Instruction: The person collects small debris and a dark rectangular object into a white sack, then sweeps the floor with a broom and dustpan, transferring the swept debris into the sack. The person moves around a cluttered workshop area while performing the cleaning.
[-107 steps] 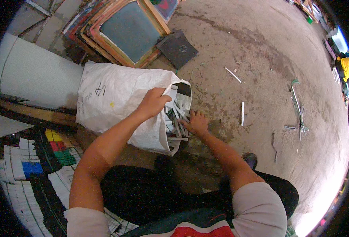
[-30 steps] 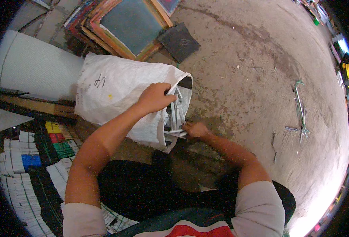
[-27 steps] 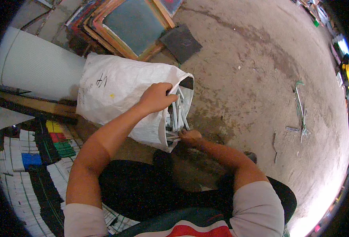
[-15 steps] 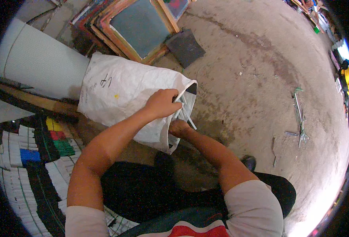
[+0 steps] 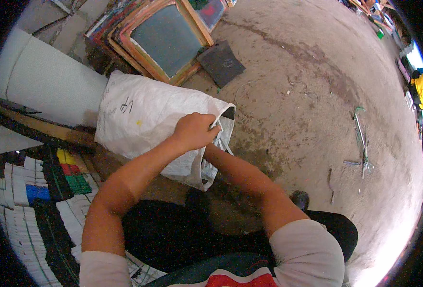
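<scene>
A white woven sack (image 5: 144, 112) with dark handwriting lies on its side, its mouth toward the right. My left hand (image 5: 194, 131) is closed on the upper part of the sack's rim, thumb at the edge of the opening. Through that opening my right arm (image 5: 238, 170) reaches in below the left hand; the sack hides the right hand and its fingers. Thin white strips (image 5: 225, 144) stick out of the mouth between my hands.
Wood-framed screens (image 5: 168, 40) lean behind the sack, with a dark square sheet (image 5: 222, 63) beside them. A pale roll (image 5: 53, 76) stands left. Bundled white stacks (image 5: 17, 229) lie lower left. Loose strips (image 5: 363, 143) are on the floor at right.
My right hand has gone deeper into the sack, out of sight. The left hand keeps its hold on the rim. The view has shifted slightly.
</scene>
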Tool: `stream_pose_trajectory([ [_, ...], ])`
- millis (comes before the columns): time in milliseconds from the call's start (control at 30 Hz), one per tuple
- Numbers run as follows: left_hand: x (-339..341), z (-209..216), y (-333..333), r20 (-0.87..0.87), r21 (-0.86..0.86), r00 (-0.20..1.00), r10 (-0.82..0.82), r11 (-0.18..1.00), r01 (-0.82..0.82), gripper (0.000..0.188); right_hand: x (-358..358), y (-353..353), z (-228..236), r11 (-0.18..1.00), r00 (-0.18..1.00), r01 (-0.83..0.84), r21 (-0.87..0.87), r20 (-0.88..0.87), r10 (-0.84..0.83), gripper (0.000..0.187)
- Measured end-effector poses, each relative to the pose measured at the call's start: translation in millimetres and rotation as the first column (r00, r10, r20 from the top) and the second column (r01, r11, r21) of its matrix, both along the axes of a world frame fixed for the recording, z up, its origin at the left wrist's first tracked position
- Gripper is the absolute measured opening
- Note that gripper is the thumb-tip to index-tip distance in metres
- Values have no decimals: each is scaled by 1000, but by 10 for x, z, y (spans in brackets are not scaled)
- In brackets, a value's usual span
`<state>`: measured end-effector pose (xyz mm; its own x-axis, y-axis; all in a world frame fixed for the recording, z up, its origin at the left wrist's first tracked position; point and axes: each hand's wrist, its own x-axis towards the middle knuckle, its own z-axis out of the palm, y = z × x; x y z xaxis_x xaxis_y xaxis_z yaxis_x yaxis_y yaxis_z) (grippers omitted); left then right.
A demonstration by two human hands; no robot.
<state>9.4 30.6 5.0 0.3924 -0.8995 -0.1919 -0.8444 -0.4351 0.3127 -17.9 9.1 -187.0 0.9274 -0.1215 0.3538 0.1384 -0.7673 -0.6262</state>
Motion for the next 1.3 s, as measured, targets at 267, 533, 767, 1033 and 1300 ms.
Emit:
stream_pose_trajectory([
  [267, 16, 95, 2, -12, 31, 1000, 25, 999, -24, 37, 95, -115, 72, 994, 988, 73, -83, 145, -60, 35],
  [533, -14, 219, -26, 54, 324, 997, -62, 945, 41, 45, -930, -639, -462, 862, 852, 486, 146, -299, -430, 35],
  [767, -15, 355, -40, 58, 551, 987, -147, 829, 91, 40, -867, -568, -812, 740, 672, 662, 119, -532, -515, 42],
  [1033, 241, 537, 115, -140, 342, 986, 90, 939, -37, 30, -727, -497, -231, 533, 738, 666, 522, -562, -373, 36],
  [1300, 581, 2086, 1033, -52, -14, 855, 516, 856, -517, 24, -502, -462, 1780, 639, 785, 596, 486, -522, -335, 33],
])
